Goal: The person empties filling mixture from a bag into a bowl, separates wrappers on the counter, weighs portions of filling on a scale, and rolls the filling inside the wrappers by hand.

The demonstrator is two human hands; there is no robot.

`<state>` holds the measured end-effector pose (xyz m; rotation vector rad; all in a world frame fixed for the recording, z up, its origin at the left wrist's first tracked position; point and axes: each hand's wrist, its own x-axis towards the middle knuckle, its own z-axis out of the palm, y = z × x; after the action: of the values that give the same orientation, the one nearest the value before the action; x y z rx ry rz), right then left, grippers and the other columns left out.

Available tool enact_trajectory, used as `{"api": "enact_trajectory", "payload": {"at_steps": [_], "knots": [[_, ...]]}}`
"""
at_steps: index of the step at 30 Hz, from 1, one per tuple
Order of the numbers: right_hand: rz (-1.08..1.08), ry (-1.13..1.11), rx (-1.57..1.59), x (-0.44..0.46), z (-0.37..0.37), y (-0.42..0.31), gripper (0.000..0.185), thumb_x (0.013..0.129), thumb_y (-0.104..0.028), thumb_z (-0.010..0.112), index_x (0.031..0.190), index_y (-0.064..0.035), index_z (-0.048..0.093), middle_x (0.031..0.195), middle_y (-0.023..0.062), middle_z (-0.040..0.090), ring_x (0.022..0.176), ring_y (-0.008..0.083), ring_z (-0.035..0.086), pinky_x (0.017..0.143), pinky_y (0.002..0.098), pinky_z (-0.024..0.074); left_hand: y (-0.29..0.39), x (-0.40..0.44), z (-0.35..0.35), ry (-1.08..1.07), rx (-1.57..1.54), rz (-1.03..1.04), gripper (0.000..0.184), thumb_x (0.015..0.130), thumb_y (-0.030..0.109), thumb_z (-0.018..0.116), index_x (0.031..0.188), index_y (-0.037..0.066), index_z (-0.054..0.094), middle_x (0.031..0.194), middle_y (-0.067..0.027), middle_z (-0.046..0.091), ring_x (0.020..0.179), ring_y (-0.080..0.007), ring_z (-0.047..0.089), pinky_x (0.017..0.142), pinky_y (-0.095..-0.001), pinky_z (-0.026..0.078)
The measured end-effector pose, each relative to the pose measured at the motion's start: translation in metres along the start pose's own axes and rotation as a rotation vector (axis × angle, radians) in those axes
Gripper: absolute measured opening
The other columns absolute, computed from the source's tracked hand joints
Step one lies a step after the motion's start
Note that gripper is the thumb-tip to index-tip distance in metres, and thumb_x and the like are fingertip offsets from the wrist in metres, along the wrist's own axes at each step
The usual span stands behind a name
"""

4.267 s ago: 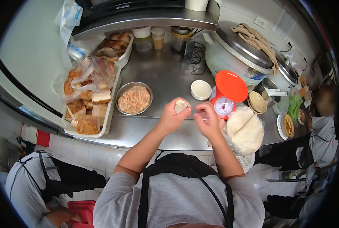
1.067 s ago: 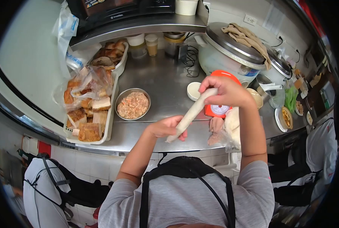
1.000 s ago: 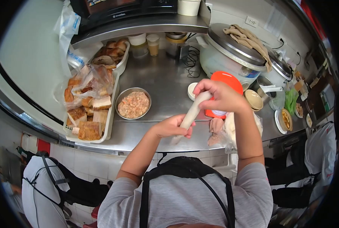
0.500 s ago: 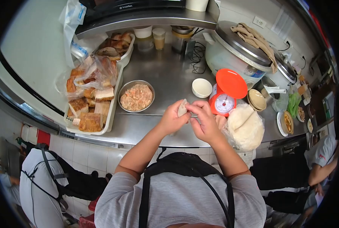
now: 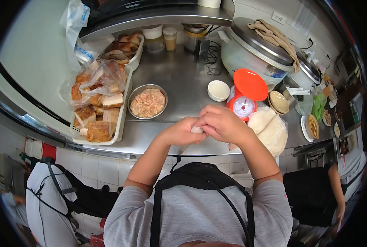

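Observation:
Near the counter's front edge, my left hand is closed round a pale lump of dough. My right hand bends over the same lump, its fingers pressed to it and against my left hand. Most of the dough is hidden between the hands. A steel bowl of pinkish minced filling sits to their left. Beyond my right hand are a small white bowl and a red scale with a red dish on top. A large pale dough mass in plastic lies right of my right hand.
A white tray of roasted meat pieces stands at the left. Large rice cookers stand at the back right, near stacked bowls. A steel shelf overhangs the back. A person is at left, another at right.
A long dough strip was stretched between both hands about one second ago; now only a small lump shows between them. Since half a second ago, my right hand has closed over my left.

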<state>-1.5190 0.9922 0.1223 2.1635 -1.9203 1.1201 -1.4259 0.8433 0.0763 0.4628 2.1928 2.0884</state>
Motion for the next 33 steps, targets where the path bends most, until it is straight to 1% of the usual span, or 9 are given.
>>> {"api": "enact_trajectory", "payload": {"at_steps": [2,5,8,11,14,17,20,26,33], "knots": [[-0.063,0.081,-0.14,-0.001,0.002,-0.003,0.023,0.065,0.002,0.061,0.087,-0.0047,0.059,0.081,0.0081,0.052,0.072,0.0202,0.053,0.061,0.0283,0.0438,0.002,0.0,0.007,0.234,0.181,0.067,0.012,0.071,0.002,0.055,0.082,0.001,0.054,0.07,-0.0027,0.055,0.064,-0.0098,0.054,0.055,-0.0246,0.043],[0.026,0.217,-0.039,-0.005,0.01,-0.01,0.016,0.066,0.0,0.062,0.08,-0.0039,0.056,0.083,0.0084,0.053,0.072,0.0242,0.053,0.063,0.031,0.0432,0.004,-0.001,0.013,0.514,0.383,0.055,0.013,0.068,0.001,0.056,0.081,0.001,0.053,0.07,-0.0069,0.055,0.063,-0.0144,0.055,0.055,-0.0263,0.042],[0.18,0.358,0.122,-0.007,0.029,-0.008,0.012,0.069,0.001,0.059,0.08,-0.0032,0.056,0.082,0.0087,0.054,0.072,0.022,0.054,0.061,0.0294,0.0438,0.0,0.001,0.015,0.62,0.616,0.217,0.015,0.068,0.005,0.056,0.082,0.002,0.052,0.076,-0.0134,0.055,0.07,-0.0301,0.055,0.058,-0.0362,0.044],[0.308,0.437,0.252,-0.007,0.036,-0.005,0.01,0.072,0.0,0.058,0.081,-0.0026,0.056,0.077,0.0086,0.054,0.069,0.0205,0.054,0.061,0.0285,0.0443,-0.002,0.004,0.015,0.656,0.749,0.252,0.017,0.067,0.006,0.057,0.083,0.003,0.053,0.078,-0.0127,0.056,0.071,-0.0324,0.054,0.058,-0.0373,0.044],[0.56,0.539,0.545,-0.009,0.044,-0.003,0.007,0.073,-0.002,0.058,0.08,-0.0026,0.056,0.074,0.008,0.054,0.065,0.0197,0.054,0.061,0.0282,0.0444,-0.001,0.005,0.015,0.642,0.874,0.257,0.016,0.067,0.006,0.058,0.081,0.003,0.052,0.079,-0.0125,0.056,0.071,-0.0322,0.054,0.058,-0.0376,0.044],[0.561,0.464,0.358,-0.011,0.04,-0.003,0.009,0.071,-0.001,0.059,0.08,-0.0026,0.056,0.074,0.0085,0.054,0.064,0.022,0.055,0.06,0.0288,0.0447,-0.006,0.01,0.016,0.634,0.895,0.252,0.014,0.066,0.005,0.057,0.079,0.003,0.052,0.078,-0.0128,0.056,0.07,-0.0321,0.054,0.057,-0.0382,0.044],[0.331,0.396,-0.076,-0.016,0.035,-0.001,0.011,0.069,0.0,0.059,0.08,-0.0025,0.057,0.075,0.0099,0.054,0.065,0.0251,0.055,0.059,0.0307,0.045,-0.012,0.015,0.019,0.63,0.819,0.255,0.014,0.067,0.007,0.058,0.078,0.002,0.052,0.074,-0.0133,0.056,0.07,-0.0323,0.054,0.057,-0.0387,0.043],[0.218,0.188,-0.121,-0.026,0.004,-0.001,0.015,0.068,-0.001,0.06,0.082,-0.0033,0.059,0.074,0.0092,0.055,0.071,0.0248,0.055,0.059,0.0302,0.0452,-0.015,0.022,0.022,0.423,0.536,0.06,0.016,0.072,0.012,0.061,0.081,0.001,0.054,0.071,-0.0129,0.056,0.063,-0.0221,0.055,0.056,-0.0297,0.042],[0.552,0.234,0.133,-0.034,-0.002,0.0,0.011,0.069,-0.003,0.061,0.08,-0.0035,0.058,0.073,0.0081,0.054,0.067,0.0221,0.054,0.057,0.0287,0.0439,-0.01,0.037,0.029,0.307,0.47,0.055,0.016,0.073,0.012,0.062,0.082,0.001,0.055,0.069,-0.0064,0.057,0.062,-0.0112,0.05,0.057,-0.0265,0.042]]}}
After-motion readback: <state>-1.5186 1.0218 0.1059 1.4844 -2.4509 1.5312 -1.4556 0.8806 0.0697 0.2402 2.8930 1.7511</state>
